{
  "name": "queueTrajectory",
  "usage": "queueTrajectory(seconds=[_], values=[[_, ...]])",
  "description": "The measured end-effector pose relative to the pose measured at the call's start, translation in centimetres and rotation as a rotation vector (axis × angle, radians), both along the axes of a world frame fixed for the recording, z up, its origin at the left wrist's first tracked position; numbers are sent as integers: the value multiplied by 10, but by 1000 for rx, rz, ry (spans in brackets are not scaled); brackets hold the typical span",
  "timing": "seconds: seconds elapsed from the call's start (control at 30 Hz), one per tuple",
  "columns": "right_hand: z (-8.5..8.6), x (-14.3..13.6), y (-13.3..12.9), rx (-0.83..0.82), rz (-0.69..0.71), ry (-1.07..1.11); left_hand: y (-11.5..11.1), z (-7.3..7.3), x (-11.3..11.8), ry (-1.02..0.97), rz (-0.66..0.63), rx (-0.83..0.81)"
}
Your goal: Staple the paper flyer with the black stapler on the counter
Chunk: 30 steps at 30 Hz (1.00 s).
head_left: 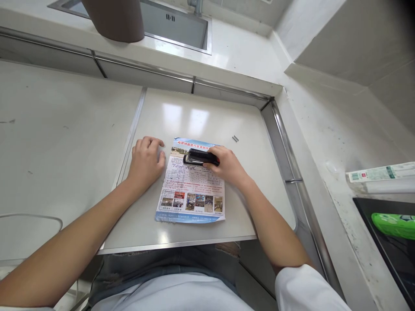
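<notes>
My right hand grips a black stapler by its rear end. The stapler lies sideways over the upper half of a printed flyer, its front pointing left. Blue bands, small photos and lines of text cover the flyer, and staple marks cannot be made out. My left hand rests on the white table just left of the flyer, fingers loosely bent with the thumb apart, holding nothing. Beyond my right hand, small strips of staples lie on the table.
A raised ledge with metal trim borders the table at the back and right. A sink and a brown container stand behind. To the right are a long printed box and a green package on a black surface.
</notes>
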State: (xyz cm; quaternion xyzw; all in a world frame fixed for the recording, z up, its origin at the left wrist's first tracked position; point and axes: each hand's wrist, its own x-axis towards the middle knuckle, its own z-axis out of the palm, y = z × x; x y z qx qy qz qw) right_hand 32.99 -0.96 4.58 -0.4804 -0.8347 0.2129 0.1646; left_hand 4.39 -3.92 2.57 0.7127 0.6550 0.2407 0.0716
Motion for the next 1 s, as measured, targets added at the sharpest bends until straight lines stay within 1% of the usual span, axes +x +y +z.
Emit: queueTrajectory(seconds=[0.07,0.13,0.23,0.33,0.43,0.6,0.63,0.67,0.73,0.8,0.83,0.9,1.0], values=[[7,15,5,-44,51,9,2,-6,-2,29,31,-39],[15,32,10,-105,101,0,2,-9,-1,32,20,-61],[24,61,18,-200,141,-53,-1,-11,0,35,1,-69],[28,84,25,-238,159,-98,-2,-9,1,48,2,-70],[30,97,29,-281,139,-96,-1,-9,0,59,-2,-66],[32,105,32,-390,119,-14,1,-12,-3,79,7,-58],[30,107,34,-382,86,26,2,-13,-3,82,12,-54],[26,108,36,-337,13,66,3,-13,-4,83,17,-49],[14,111,42,-146,-239,117,4,-12,-5,84,21,-42],[-3,114,50,67,-511,90,5,-11,-6,79,21,-42],[-11,115,54,122,-593,61,6,-10,-6,73,19,-44],[-26,116,61,146,-684,18,6,-9,-7,55,11,-49],[-37,115,67,115,-722,-43,6,-9,-7,42,2,-51]])
